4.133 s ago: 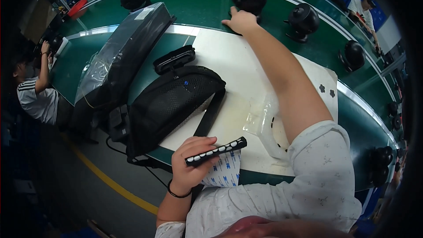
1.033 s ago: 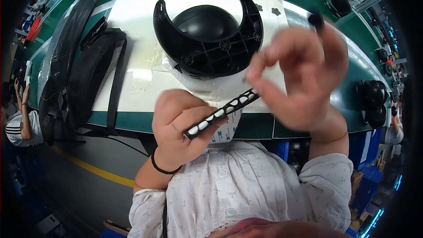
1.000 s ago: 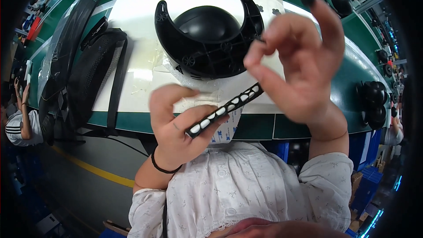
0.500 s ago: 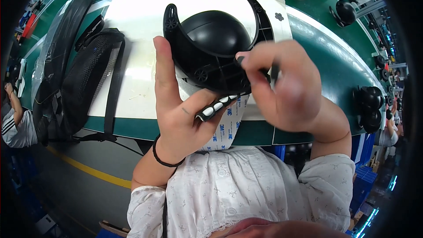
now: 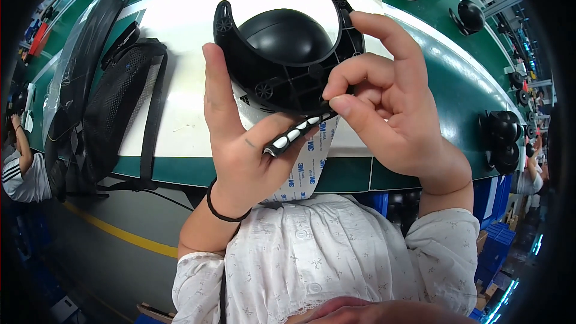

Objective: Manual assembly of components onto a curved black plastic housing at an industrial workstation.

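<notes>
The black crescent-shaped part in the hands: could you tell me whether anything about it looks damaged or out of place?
Nothing stands out. The black crescent-shaped part looks whole, held in the left hand while the right hand pinches at its lower rim.

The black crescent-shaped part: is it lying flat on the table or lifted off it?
Lifted. The black crescent-shaped part is tilted up, propped by the left hand, while the right hand pinches at its lower edge.

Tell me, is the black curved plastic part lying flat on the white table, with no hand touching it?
No, the black curved part is touched by both hands: the left hand supports it from the side and the right hand pinches at its lower edge.
</notes>
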`<action>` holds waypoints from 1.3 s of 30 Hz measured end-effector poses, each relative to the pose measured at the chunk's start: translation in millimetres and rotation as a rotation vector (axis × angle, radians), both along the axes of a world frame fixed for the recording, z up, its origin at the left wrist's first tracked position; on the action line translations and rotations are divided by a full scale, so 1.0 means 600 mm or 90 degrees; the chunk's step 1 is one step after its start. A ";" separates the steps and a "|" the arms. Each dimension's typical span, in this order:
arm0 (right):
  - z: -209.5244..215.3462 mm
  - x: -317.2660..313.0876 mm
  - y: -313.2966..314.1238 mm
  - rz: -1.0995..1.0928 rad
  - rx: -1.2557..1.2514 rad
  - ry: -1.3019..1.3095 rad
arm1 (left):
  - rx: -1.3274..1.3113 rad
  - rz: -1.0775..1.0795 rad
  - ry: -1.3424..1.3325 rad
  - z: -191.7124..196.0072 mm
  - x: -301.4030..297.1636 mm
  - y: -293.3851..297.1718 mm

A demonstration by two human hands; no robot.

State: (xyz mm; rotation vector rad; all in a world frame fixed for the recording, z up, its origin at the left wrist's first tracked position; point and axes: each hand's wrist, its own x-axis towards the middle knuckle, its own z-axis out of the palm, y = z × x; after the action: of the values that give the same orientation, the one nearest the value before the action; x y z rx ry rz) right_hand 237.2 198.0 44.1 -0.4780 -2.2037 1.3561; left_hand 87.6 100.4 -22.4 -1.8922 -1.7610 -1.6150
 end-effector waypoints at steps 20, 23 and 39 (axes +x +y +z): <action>-0.015 0.051 0.047 -0.113 0.236 -0.020 | 0.010 -0.026 -0.007 -0.017 -0.005 -0.001; -0.030 0.042 0.074 -0.084 0.205 0.006 | 0.008 -0.025 -0.013 -0.019 -0.003 0.002; -0.062 0.039 0.068 -0.097 0.373 0.032 | -0.009 -0.022 -0.003 -0.019 -0.003 -0.002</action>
State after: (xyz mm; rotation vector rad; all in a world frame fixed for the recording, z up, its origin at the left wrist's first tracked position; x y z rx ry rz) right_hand 260.5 239.1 7.0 -0.3715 -2.3269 0.5896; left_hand 85.5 99.4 -33.8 -1.9378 -1.7558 -1.6246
